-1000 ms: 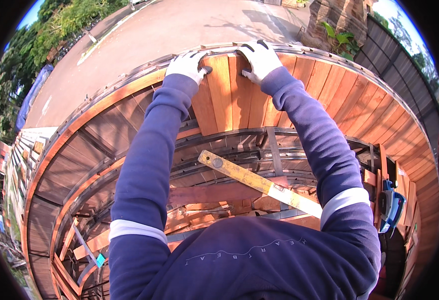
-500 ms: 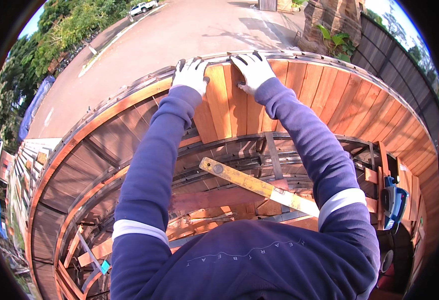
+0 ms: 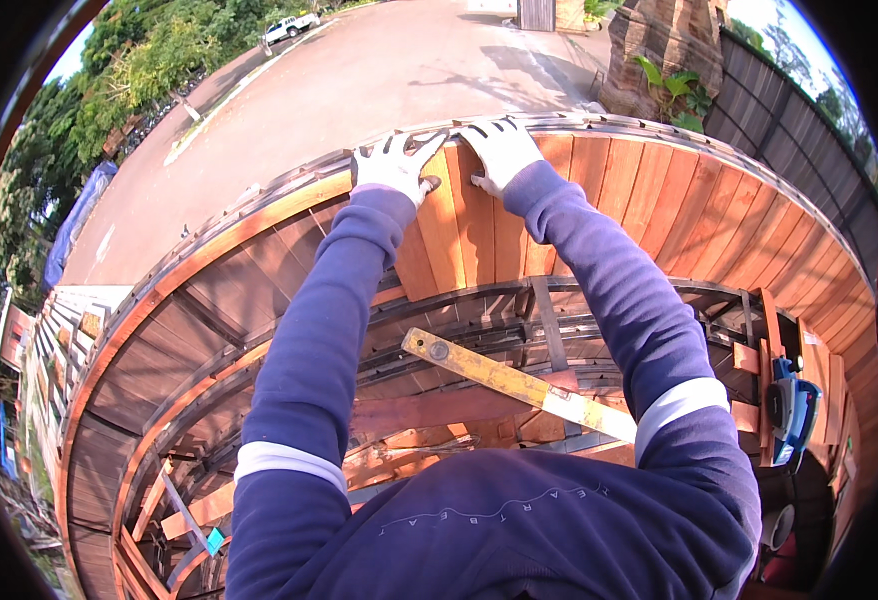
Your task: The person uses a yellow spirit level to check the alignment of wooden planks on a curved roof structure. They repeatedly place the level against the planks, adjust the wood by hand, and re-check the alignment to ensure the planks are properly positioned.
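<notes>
Reaching forward, you have both gloved hands at the upper end of 1 reddish wooden plank [image 3: 451,235] on the curved roof deck. Your left hand [image 3: 391,168] lies flat with fingers spread on the plank's left edge; your right hand [image 3: 500,150] presses down just beside it, fingers spread, on the right edge. A yellow spirit level [image 3: 514,382] lies across the open framing below, and a blue power tool [image 3: 791,408] sits to your right.
</notes>
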The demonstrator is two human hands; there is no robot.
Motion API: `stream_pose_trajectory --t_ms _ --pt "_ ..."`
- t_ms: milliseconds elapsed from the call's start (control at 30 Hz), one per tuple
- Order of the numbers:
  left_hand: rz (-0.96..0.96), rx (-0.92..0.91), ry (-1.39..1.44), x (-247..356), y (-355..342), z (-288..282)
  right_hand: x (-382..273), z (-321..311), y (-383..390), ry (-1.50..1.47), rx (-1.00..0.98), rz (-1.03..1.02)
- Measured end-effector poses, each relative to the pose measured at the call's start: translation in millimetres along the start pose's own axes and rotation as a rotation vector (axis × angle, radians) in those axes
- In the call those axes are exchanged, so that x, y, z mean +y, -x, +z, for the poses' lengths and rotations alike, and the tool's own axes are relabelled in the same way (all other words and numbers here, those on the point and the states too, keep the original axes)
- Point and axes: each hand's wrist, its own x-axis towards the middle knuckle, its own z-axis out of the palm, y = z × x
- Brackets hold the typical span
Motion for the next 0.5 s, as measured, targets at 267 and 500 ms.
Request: stream_pose_trajectory --t_ms 267,500 --pt "0.027 0.096 -0.109 -1 -2 18 6 1 -1 -0.055 0.029 -0.015" --pt "0.025 0.107 -0.092 -1 1 15 44 -19 9 0.042 -0.097 0.011"
